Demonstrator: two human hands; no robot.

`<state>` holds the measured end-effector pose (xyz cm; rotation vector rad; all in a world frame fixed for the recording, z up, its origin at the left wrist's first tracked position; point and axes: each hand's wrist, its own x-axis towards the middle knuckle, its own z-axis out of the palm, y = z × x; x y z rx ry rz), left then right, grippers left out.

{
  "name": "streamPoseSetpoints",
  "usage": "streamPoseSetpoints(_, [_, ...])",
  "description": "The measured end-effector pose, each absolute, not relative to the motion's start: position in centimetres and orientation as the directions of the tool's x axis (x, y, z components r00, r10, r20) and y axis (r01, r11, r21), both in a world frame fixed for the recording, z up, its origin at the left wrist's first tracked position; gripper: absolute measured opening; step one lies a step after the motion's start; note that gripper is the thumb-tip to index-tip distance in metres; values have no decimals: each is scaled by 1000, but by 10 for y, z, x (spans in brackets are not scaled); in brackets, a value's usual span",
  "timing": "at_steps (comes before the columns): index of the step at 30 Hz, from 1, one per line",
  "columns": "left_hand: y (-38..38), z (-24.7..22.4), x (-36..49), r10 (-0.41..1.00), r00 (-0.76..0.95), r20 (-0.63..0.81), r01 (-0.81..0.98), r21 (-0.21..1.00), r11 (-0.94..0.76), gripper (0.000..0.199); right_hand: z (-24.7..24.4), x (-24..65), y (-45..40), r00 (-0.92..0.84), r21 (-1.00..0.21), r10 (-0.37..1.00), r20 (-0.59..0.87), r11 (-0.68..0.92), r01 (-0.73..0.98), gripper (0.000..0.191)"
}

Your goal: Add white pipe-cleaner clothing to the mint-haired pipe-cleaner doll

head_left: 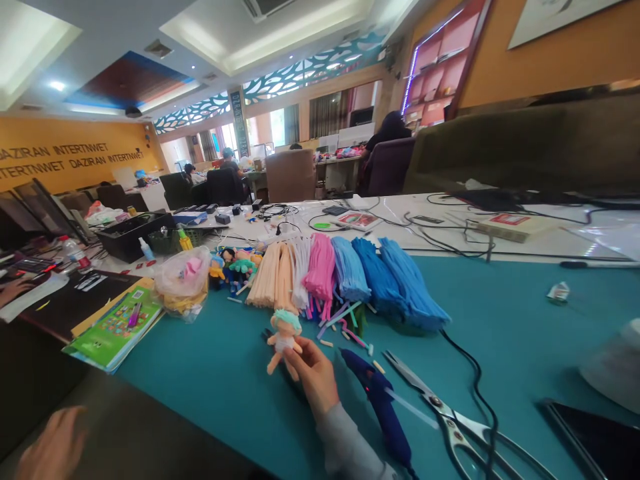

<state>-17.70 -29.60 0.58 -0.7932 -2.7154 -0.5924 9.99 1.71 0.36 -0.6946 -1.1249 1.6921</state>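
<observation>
Pinched between the thumb and fingers of my right hand [315, 373] is a small peach doll [285, 341] with pale mint hair and a whitish middle, held upright above the teal mat [200, 380]. Low at the left edge, off the mat, my left hand [53, 443] is slightly blurred, its fingers loosely apart and nothing seen in them. Right of the doll lie a dark blue glue gun [377, 400] and large metal scissors [437, 402]. Behind it are bundles of peach [275, 273], pink [321, 267] and blue [410, 283] fuzzy stems, with short cut pieces scattered in front.
A plastic bag [183, 277] and small colourful dolls [243, 261] stand at the back left, near a green book [115, 327]. A black cable [475, 363] crosses the scissors. At the right is a phone [590, 437]. Another person's hand [14, 290] shows far left.
</observation>
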Motion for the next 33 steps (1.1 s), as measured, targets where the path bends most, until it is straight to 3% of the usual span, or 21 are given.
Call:
streamPoseSetpoints(4, [-227,17,-141,531,-743,408,657,597,461,24,5,102,17,-393,-908,918,58,-115,-404,41])
streamPoseSetpoints(7, [-162,25,-98,626,-637,451,680,710,181,25,7,105,17,-399,-907,914,71,-108,-408,42])
streamPoseSetpoints(12, [-83,33,-32,693,-565,448,506,851,-139,20,11,111,16,-401,-902,912,84,-102,-420,43])
streamPoseSetpoints(18, [-53,34,-3,745,-561,361,320,925,-207,16,9,113,15,-399,-908,915,62,-114,-403,41])
streamPoseSetpoints(33, [-43,32,-1,775,-568,277,211,959,-188,14,6,111,11,-414,-914,910,37,-136,-381,41])
